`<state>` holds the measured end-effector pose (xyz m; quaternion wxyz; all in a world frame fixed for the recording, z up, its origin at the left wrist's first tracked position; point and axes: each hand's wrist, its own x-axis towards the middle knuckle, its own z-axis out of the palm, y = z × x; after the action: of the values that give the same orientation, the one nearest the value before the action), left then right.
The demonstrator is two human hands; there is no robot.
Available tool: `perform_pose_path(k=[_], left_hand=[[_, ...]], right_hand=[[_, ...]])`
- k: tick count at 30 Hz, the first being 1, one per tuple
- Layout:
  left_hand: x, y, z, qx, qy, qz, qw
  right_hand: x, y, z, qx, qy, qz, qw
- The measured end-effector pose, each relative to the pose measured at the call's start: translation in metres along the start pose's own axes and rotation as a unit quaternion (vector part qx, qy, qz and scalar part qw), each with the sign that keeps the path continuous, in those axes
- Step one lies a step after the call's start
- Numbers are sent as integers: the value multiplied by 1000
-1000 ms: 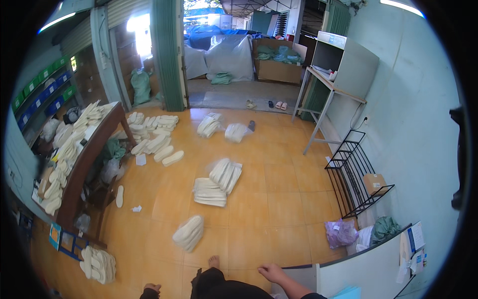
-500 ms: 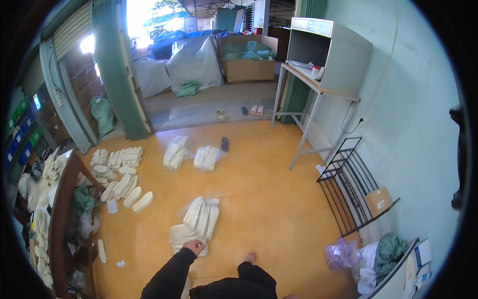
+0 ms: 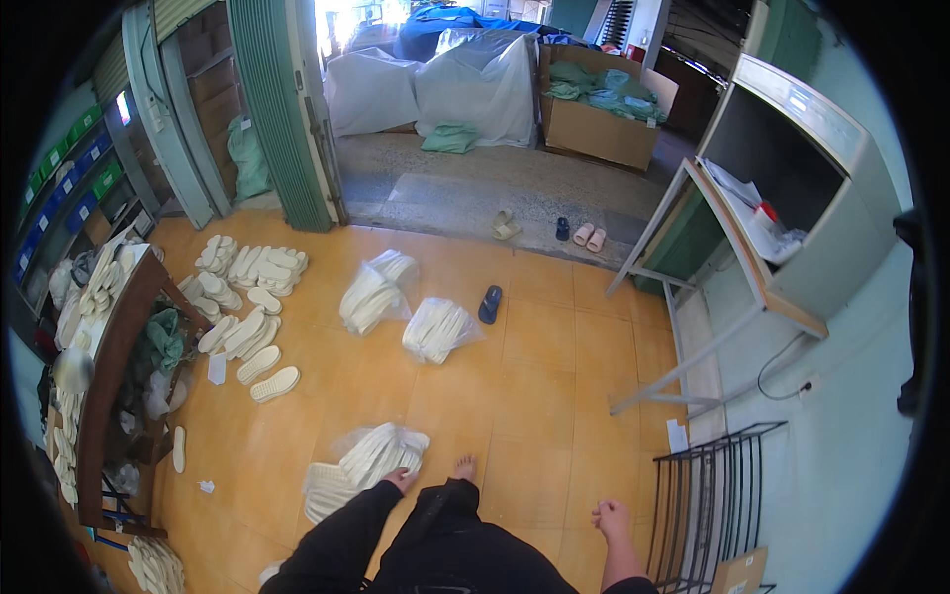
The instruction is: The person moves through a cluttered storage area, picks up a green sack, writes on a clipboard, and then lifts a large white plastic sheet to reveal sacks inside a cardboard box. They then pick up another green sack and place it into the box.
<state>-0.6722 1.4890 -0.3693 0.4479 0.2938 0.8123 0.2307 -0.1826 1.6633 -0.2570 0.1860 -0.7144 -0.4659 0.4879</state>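
On the tiled floor ahead of me lies a clear bag of cream shoe soles [image 3: 384, 450], beside a stack of ribbed soles [image 3: 328, 491]. My left hand [image 3: 401, 480] hangs just in front of the bag's near edge. Its fingers are small and partly turned away, and I cannot tell whether they touch the plastic. Off to the right, my right hand [image 3: 611, 518] is held above bare floor with its fingers curled in and nothing seen in them. Two more bagged sole bundles, one [image 3: 377, 290] and another [image 3: 438, 330], lie farther ahead.
Loose soles [image 3: 255, 332] spread across the floor at left, near a brown table [image 3: 124, 381] piled with soles. A dark slipper [image 3: 490, 304] lies beyond the bags. At right stand a black metal rack [image 3: 708, 505] and a metal-legged stand [image 3: 683, 381] bearing a grey cabinet [image 3: 851, 238].
The view has tilted and swung, so the doorway and cabinet sit farther right. My right hand has come into view. My left hand stays close to the near bag of soles.
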Motion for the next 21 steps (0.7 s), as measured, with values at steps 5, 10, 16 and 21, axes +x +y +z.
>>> perform_pose_path(k=[5, 10, 16, 21], left_hand=[[96, 134, 59, 179, -165, 32, 969], [173, 199, 4, 49, -287, -191, 937], [217, 304, -4, 34, -140, -134, 981], [266, 352, 39, -258, 234, -89, 933]], right_hand=[[44, -56, -12, -119, -121, 50, 984], [121, -98, -25, -117, -153, 105, 976], [316, -167, -57, -246, -225, 140, 932], [530, -308, -83, -344, -170, -23, 923]])
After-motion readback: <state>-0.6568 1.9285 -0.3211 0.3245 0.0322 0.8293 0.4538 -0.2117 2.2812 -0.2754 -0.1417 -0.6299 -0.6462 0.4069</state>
